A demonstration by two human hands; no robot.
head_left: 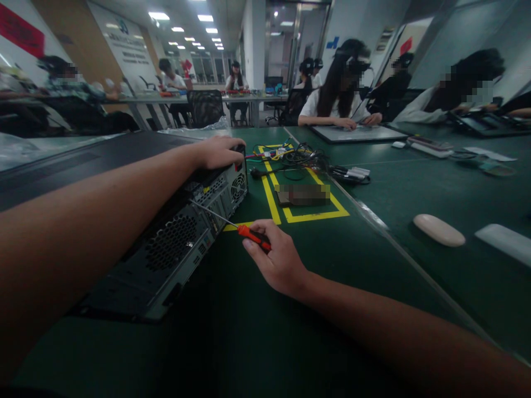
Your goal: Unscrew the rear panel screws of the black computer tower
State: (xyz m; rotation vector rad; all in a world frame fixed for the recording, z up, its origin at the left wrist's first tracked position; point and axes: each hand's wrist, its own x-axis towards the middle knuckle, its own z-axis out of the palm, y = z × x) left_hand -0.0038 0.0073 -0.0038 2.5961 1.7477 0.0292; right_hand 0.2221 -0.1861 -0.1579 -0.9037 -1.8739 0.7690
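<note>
A black desktop computer case (166,243) lies on the green table at my left, its rear panel with vents and slots turned towards me. My left hand (218,152) grips its far top corner, with the fingers bent over the edge. In my right hand (276,254) is a screwdriver (254,236) with a red and black handle, the fingers closed around it. Its thin shaft points up and left, and the tip meets the rear panel near the upper edge. Whether the tip sits in a screw is too small to tell.
Beyond the case lie tangled cables (298,157) and a partly blurred flat box (302,194) inside yellow tape (271,199). A pale oval case (438,230) and a white object (506,243) lie at right. Across the table, a person (323,105) works over a flat panel (360,134).
</note>
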